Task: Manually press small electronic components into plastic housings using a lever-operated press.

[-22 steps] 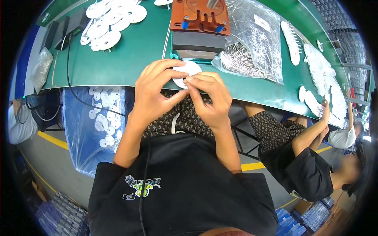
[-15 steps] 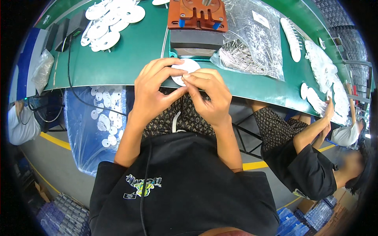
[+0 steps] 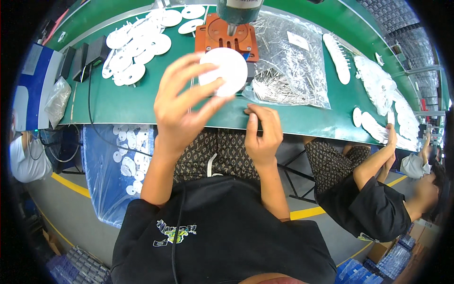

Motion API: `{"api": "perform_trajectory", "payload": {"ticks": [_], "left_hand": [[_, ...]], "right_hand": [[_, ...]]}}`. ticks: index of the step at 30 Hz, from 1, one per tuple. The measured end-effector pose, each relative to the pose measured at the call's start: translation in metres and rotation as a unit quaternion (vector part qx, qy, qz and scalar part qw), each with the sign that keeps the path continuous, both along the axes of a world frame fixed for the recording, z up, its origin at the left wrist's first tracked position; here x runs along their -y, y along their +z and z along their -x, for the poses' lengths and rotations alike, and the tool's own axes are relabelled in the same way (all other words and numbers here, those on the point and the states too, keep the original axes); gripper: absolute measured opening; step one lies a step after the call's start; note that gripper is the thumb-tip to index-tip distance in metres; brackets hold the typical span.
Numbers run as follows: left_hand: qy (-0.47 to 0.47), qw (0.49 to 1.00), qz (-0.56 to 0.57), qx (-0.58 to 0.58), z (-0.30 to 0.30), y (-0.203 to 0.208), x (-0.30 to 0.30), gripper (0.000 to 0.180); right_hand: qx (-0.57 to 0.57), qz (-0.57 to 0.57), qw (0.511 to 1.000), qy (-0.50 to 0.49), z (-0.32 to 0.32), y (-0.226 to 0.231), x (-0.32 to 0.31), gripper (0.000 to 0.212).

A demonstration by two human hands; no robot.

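My left hand [image 3: 182, 102] grips a round white disc [image 3: 227, 71] by its left edge, fingers and thumb closed on it. The disc is raised, its flat face toward me, in front of the orange fixture [image 3: 222, 33] and partly covering it. My right hand [image 3: 264, 132] is apart from the disc, low over the table's front edge. Its fingers are curled, and whether anything lies in them is hidden. A dark green machine head with a metal tip [image 3: 231, 29] hangs above the fixture. To its right lies a clear plastic bag of metal pins [image 3: 276, 87].
Several white discs with pins [image 3: 137, 47] are heaped at the back left. A row of stacked discs [image 3: 336, 59] lies at the right. Below the table at left is a blue-lined bin [image 3: 106, 189] of white discs. A co-worker [image 3: 378, 199] sits at the right.
My left hand has lifted the disc away from the table edge, up toward the fixture. My right hand has let go of the disc and drawn back. The view has shifted, showing the machine head.
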State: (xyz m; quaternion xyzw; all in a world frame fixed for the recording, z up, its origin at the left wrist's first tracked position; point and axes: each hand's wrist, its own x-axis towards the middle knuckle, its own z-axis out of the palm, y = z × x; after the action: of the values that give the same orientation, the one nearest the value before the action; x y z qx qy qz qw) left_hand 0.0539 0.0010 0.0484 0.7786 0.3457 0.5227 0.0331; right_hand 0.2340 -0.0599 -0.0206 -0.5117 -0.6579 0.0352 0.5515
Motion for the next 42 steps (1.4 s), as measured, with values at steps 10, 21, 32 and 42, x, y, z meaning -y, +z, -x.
{"api": "perform_trajectory", "payload": {"ticks": [10,21,32,42], "left_hand": [[0.053,0.994,0.040,-0.087,-0.019,0.005,-0.056,0.055],[-0.104,0.979,0.172,0.027,-0.010,0.000,-0.073,0.066],[-0.072,0.994,0.077,0.026,-0.021,-0.009,-0.091,0.070],[-0.113,0.976,0.154,0.101,-0.018,-0.010,-0.075,0.071]], "right_hand": [[0.026,-0.002,1.000,0.011,0.003,0.008,-0.004,0.011],[0.016,-0.425,0.903,-0.061,0.000,0.234,-0.109,0.036],[-0.159,-0.298,0.938,0.079,-0.028,0.294,-0.108,0.035],[-0.183,-0.289,0.939,0.044,-0.019,0.122,0.024,0.041]]}}
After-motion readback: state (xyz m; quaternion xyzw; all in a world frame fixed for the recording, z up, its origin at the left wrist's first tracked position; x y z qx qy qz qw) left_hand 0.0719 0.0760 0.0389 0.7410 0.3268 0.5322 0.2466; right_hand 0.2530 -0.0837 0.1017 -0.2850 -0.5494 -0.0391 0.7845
